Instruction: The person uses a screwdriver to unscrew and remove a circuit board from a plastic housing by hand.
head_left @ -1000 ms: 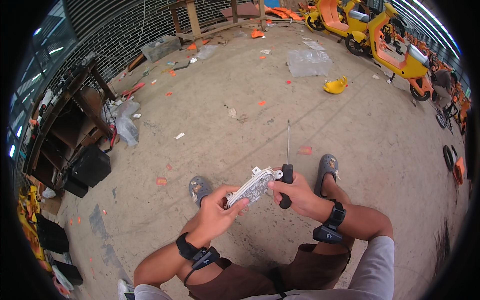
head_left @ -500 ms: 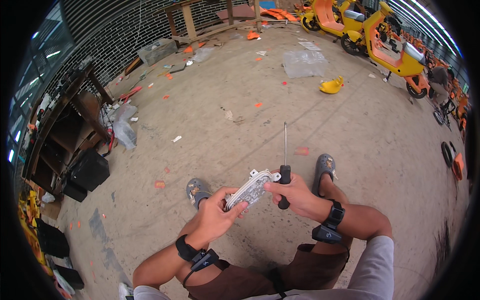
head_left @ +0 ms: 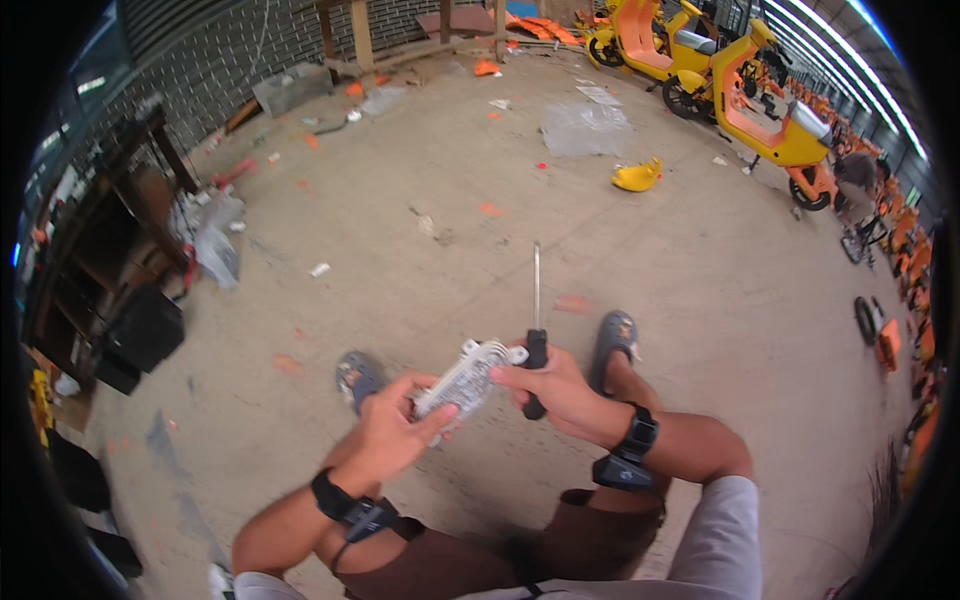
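Observation:
An oval, white-rimmed part [head_left: 466,383] with a shiny silvery face and small mounting tabs is held above the floor between my hands; it looks like a lamp unit. Its lower left end is gripped by my left hand [head_left: 398,420], thumb across the face. My right hand [head_left: 565,395] pinches the upper right end, thumb on the face. That same hand also holds a screwdriver [head_left: 537,350] with a black handle, its metal shaft pointing up and away from me. The fingers behind the part are mostly hidden.
A wooden workbench [head_left: 120,210] stands on the left with black bins [head_left: 150,325] beside it. Yellow and orange scooters [head_left: 760,130] line the far right, where a person [head_left: 858,180] crouches. A yellow shell piece [head_left: 637,177] and plastic sheeting [head_left: 588,128] lie on the floor.
The whole view has shifted, so floor things and my hands appear farther left. My grip on the part and the screwdriver looks the same.

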Demonstrator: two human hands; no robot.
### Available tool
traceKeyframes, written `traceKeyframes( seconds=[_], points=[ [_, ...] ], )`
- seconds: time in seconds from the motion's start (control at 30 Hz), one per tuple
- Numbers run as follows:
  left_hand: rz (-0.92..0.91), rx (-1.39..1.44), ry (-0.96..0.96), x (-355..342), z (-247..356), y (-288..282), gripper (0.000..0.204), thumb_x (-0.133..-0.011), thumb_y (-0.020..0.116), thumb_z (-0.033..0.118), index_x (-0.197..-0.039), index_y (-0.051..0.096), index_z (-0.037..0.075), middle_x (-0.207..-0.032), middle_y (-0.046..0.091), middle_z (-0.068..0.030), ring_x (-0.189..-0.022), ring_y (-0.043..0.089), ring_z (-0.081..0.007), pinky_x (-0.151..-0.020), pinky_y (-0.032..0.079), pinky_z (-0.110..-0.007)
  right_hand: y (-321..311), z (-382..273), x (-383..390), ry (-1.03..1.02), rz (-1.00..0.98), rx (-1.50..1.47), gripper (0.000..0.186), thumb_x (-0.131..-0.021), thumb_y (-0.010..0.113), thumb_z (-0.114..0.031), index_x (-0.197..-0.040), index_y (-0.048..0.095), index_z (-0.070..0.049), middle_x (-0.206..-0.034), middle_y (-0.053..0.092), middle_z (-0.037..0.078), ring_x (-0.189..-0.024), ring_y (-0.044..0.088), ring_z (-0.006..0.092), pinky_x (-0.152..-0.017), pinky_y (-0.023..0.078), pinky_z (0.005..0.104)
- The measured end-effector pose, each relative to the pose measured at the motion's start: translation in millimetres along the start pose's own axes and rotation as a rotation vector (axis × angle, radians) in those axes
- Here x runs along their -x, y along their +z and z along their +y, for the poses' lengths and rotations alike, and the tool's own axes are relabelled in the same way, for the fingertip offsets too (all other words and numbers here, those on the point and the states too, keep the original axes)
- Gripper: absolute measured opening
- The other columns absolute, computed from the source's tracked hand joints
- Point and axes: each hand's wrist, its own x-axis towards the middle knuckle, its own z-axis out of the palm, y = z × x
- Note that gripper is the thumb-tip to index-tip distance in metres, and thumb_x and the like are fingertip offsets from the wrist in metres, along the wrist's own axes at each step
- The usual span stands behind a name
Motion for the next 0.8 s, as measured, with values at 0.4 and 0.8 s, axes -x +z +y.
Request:
traceKeyframes(
  seconds=[0.4, 0.8],
  points=[
    [-0.257, 0.152, -0.131, -9, 12, -4, 0.034, -0.094, 0.062, 0.017, -0.120, 0.056, -0.003, -0.094, 0.068, -0.0066, -0.080, 0.062, -0.0080, -0.068, 0.049, -0.023, 4, 5, -7, 0.052, -0.017, 0.128, 0.034, -0.080, 0.077, -0.019, -0.101, 0.061, 0.002, -0.070, 0.057, 0.001, -0.054, 0.051, 0.0078, -0.050, 0.042, 0.0225],
    [-0.154, -0.138, -0.095, -1, 3, -7, 0.041, -0.093, 0.064, 0.024, -0.127, 0.055, 0.003, -0.091, 0.072, -0.0054, -0.076, 0.062, -0.0052, -0.066, 0.047, -0.021, 9, 15, -13, 0.058, -0.001, 0.064, 0.027, -0.082, 0.076, -0.021, -0.096, 0.062, -0.003, -0.072, 0.058, 0.000, -0.055, 0.052, 0.0078, -0.050, 0.043, 0.0243]
  ],
)
